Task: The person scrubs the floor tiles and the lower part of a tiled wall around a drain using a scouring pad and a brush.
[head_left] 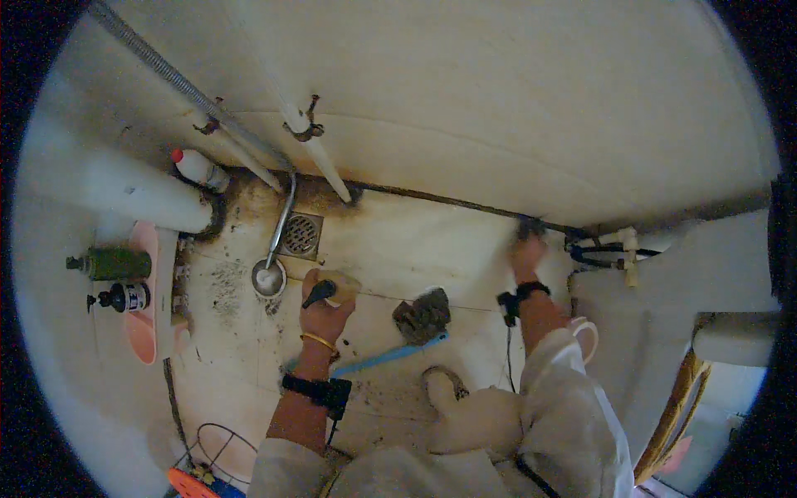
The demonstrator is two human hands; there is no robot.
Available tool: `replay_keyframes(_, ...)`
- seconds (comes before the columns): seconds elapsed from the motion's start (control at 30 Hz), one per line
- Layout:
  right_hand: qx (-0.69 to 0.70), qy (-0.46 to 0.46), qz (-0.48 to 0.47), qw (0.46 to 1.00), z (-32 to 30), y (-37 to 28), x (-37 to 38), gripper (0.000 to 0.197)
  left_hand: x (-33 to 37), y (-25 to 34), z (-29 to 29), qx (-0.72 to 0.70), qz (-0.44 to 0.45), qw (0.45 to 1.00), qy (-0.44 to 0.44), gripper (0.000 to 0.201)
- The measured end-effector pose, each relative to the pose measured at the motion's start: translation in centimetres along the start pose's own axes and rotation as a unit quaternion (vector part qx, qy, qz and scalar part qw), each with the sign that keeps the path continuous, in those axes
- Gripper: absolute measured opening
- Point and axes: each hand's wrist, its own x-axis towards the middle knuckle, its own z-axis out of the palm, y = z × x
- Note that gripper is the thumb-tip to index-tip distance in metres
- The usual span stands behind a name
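Observation:
My left hand (328, 311) is closed around a pale, bottle-like thing with a black end (319, 292), held over the floor to the right of the shower head. My right hand (528, 251) reaches to the foot of the far wall. Its fingers are closed on a small dark scrubber-like pad (530, 226), pressed at the dark seam between wall and floor; motion blurs it. Between my arms lies a crumpled grey-brown rag (422, 316), next to a long blue stick-like handle (390, 358). My left forearm partly covers the blue handle's near end.
A shower head (268, 278) on a metal hose lies beside a square floor drain (301, 235). White pipes (320, 158) run down the wall. A red-capped bottle (202, 170) stands far left, near a pink shelf (143, 332) with pump bottles. Valves (628, 249) stick out at right.

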Motion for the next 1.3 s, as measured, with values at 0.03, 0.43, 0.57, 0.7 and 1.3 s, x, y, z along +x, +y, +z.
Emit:
replay_keyframes(0.03, -0.135, 0.115, 0.009, 0.984, 1.4, 1.7, 0.6, 0.034, -0.9, -0.8, 4.3, -0.019, -0.027, 0.999, -0.032, 0.082)
replay_keyframes(0.43, 0.134, 0.162, -0.114, 0.971, -2.1, 0.8, -4.1, 0.034, -1.9, 0.5, 7.6, 0.408, 0.070, 0.907, -0.078, 0.079)
replay_keyframes(0.57, 0.120, 0.095, -0.180, 0.972, 1.7, -3.5, -2.2, 0.028, 1.0, -2.9, 6.2, 0.230, 0.034, 0.970, -0.073, 0.080)
replay_keyframes(0.7, 0.074, -0.056, -0.495, 0.864, 0.9, -11.8, -9.2, 0.028, -0.2, -2.5, 6.1, 0.161, -0.015, 0.975, -0.151, 0.081)
replay_keyframes(1.3, 0.088, 0.460, -0.508, 0.722, -28.3, -16.4, -7.9, 0.035, -5.1, -0.2, 16.2, 0.409, 0.122, 0.867, -0.256, 0.076)
